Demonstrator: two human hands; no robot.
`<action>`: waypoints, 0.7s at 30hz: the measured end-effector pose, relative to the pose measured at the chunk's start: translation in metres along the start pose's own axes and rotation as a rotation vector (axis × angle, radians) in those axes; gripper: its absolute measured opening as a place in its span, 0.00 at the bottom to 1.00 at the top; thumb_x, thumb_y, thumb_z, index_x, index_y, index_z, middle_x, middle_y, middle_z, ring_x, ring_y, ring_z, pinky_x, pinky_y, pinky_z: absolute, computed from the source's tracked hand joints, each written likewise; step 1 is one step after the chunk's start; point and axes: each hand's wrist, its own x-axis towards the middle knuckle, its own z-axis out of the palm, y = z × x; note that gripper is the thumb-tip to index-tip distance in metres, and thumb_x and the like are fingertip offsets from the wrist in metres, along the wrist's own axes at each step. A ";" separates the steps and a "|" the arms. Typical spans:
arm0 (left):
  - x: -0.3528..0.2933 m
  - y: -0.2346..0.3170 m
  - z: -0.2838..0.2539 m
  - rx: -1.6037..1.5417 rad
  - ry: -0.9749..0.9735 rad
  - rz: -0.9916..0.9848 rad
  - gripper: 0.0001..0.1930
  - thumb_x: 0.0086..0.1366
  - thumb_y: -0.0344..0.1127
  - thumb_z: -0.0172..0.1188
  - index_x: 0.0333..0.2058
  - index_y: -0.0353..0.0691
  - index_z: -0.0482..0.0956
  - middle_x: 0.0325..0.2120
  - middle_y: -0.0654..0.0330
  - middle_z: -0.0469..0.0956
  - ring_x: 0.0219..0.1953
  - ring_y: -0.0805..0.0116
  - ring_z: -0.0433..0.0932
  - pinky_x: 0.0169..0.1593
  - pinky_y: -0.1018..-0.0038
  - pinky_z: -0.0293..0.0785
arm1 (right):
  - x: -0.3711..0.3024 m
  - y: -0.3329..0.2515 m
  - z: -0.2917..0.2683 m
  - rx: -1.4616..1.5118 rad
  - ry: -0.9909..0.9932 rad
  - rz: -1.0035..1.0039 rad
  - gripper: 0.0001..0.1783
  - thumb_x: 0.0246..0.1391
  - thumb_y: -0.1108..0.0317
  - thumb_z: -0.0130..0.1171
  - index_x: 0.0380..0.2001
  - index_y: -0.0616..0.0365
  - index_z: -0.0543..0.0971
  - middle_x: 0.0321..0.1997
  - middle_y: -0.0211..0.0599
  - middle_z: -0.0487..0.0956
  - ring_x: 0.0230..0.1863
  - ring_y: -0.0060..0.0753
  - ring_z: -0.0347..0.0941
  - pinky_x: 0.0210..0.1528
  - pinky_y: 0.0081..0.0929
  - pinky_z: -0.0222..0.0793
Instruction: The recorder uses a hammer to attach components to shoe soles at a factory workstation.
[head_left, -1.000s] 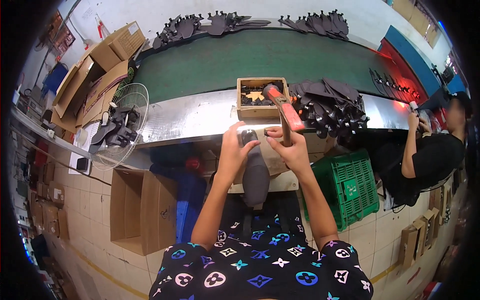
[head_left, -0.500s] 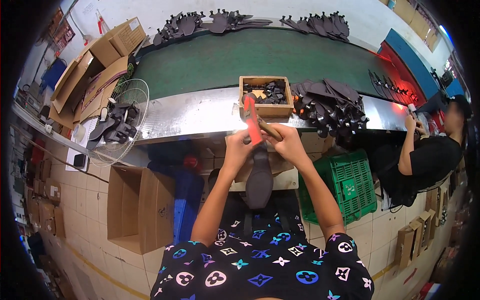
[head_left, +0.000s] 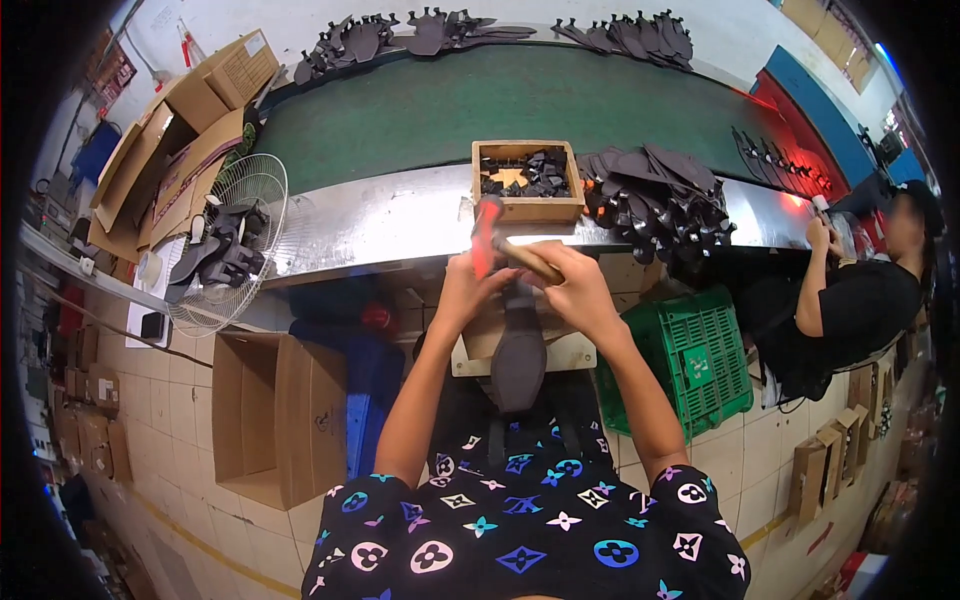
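Observation:
A hammer (head_left: 535, 263) with a wooden handle and a long red head is gripped in my right hand (head_left: 578, 285). Its head is smeared by motion and hangs over the fingers of my left hand (head_left: 466, 292). Those fingers are bent together at the far end of a dark grey shoe sole (head_left: 519, 370); the hammer head partly hides them, and what they pinch cannot be made out. The sole lies lengthwise toward me on a pale board (head_left: 572, 356) above my lap, its wide rounded end nearest my body.
Just beyond my hands, a wooden box (head_left: 530, 208) of small black parts stands on the metal bench edge, beside piled dark soles (head_left: 655, 195). A fan guard (head_left: 230, 245) holds black pieces at left. A cardboard box (head_left: 280, 420) and green crate (head_left: 690, 365) flank me; a co-worker (head_left: 860, 300) sits at right.
The hammer head has shifted slightly left and is more blurred. My left hand has moved a little left along with it. The sole stays on the board, and the whole view has shifted slightly.

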 end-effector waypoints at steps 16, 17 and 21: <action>-0.005 0.002 -0.011 0.076 -0.126 0.123 0.39 0.53 0.45 0.74 0.62 0.37 0.71 0.47 0.53 0.83 0.51 0.60 0.80 0.60 0.63 0.69 | -0.058 -0.080 -0.066 0.049 0.257 0.128 0.25 0.70 0.61 0.50 0.61 0.68 0.69 0.27 0.30 0.73 0.22 0.16 0.64 0.24 0.17 0.62; -0.008 0.006 -0.011 0.183 -0.108 0.150 0.45 0.54 0.47 0.73 0.66 0.37 0.61 0.50 0.54 0.81 0.56 0.58 0.76 0.64 0.60 0.62 | -0.062 -0.095 -0.072 0.130 0.364 0.098 0.27 0.70 0.57 0.48 0.61 0.69 0.67 0.26 0.30 0.71 0.21 0.16 0.63 0.24 0.16 0.61; -0.012 0.008 -0.005 0.405 -0.123 0.126 0.57 0.56 0.52 0.70 0.72 0.38 0.40 0.58 0.61 0.76 0.66 0.60 0.66 0.71 0.47 0.37 | -0.075 -0.065 -0.039 0.038 0.313 -0.050 0.24 0.67 0.63 0.50 0.59 0.69 0.70 0.29 0.39 0.75 0.25 0.23 0.70 0.28 0.19 0.67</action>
